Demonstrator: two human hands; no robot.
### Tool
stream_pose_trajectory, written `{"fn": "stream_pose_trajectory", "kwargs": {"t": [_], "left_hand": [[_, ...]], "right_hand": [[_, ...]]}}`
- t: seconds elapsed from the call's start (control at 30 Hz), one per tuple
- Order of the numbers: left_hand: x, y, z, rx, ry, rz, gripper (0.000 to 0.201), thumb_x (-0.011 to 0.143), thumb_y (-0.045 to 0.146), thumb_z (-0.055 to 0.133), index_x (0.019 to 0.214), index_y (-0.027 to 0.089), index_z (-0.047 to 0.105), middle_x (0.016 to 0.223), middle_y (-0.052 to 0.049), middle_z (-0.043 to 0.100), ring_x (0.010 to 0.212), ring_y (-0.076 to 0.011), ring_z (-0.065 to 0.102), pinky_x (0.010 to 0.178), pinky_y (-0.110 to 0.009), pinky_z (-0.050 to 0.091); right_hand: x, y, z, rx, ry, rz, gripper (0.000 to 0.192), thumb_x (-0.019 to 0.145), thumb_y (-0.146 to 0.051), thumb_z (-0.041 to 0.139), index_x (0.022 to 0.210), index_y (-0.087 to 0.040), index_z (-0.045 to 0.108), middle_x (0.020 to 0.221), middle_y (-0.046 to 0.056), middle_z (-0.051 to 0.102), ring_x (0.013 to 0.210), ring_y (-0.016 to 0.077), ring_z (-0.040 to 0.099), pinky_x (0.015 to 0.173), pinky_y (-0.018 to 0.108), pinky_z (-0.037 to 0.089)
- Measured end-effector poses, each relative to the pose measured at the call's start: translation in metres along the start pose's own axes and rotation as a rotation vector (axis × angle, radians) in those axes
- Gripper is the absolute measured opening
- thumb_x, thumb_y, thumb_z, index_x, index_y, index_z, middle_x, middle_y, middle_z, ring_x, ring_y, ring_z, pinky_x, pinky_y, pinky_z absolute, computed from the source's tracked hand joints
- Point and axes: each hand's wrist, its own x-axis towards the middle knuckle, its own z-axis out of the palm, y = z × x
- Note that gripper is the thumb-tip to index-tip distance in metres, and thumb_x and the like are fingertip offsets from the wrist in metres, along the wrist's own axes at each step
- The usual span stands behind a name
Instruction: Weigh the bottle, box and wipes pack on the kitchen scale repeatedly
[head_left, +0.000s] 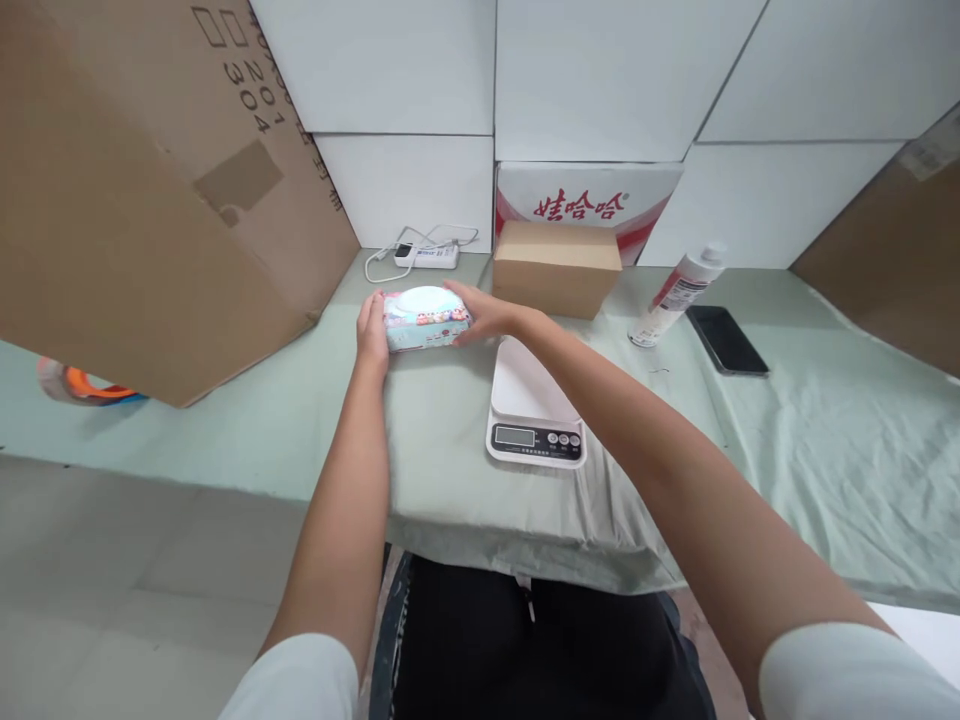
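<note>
A pack of wet wipes (pixel 426 328), light blue and pink with a white lid, is gripped between my two hands near the back of the table. My left hand (pixel 373 325) presses against its left end, and my right hand (pixel 480 312) wraps around its right end. Whether the pack rests on the cloth or hangs just above it, I cannot tell. Below my right forearm sits a white kitchen scale (pixel 531 400) with a display and buttons at its front; the arm hides part of its right side.
Behind my right hand stands a brown cardboard box (pixel 555 270). A bottle (pixel 679 293) and a black phone (pixel 727 340) are to the right. A white power strip (pixel 427 255) with a cable lies at the back. Large cardboard (pixel 150 200) leans at left, beside tape rolls (pixel 86 385).
</note>
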Motion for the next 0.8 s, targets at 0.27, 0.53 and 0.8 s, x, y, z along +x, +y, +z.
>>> {"fn": "stream_pose_trajectory", "kwargs": {"t": [0.27,0.53,0.8], "left_hand": [[-0.013,0.013,0.023,0.083,0.030,0.106,0.071,0.092,0.082,0.051,0.118,0.019,0.071,0.118,-0.012,0.075,0.121,-0.0283,0.071,0.104,-0.036,0.057],[-0.081,0.067,0.062,0.104,-0.295,0.544,0.080,0.092,0.088,0.043,0.140,0.028,0.066,0.136,-0.012,0.069,0.136,-0.0356,0.063,0.115,-0.049,0.051],[-0.137,0.064,0.083,0.191,-0.564,0.808,0.076,0.095,0.083,0.041,0.140,0.026,0.065,0.123,-0.015,0.069,0.110,-0.0328,0.068,0.090,-0.049,0.059]], "right_hand": [[-0.027,0.000,-0.007,0.050,0.194,-0.084,0.130,0.053,-0.071,0.095,0.158,-0.011,0.047,0.162,0.023,0.049,0.148,0.0444,0.048,0.127,0.060,0.037],[-0.163,-0.039,-0.022,-0.007,0.605,-0.134,0.108,0.071,-0.079,0.084,0.160,-0.030,0.048,0.146,0.016,0.059,0.134,0.0381,0.057,0.111,0.055,0.053],[-0.262,-0.032,0.016,-0.110,0.849,-0.141,0.096,0.082,-0.075,0.076,0.163,-0.035,0.045,0.143,0.014,0.061,0.133,0.0392,0.059,0.113,0.062,0.051]]}}
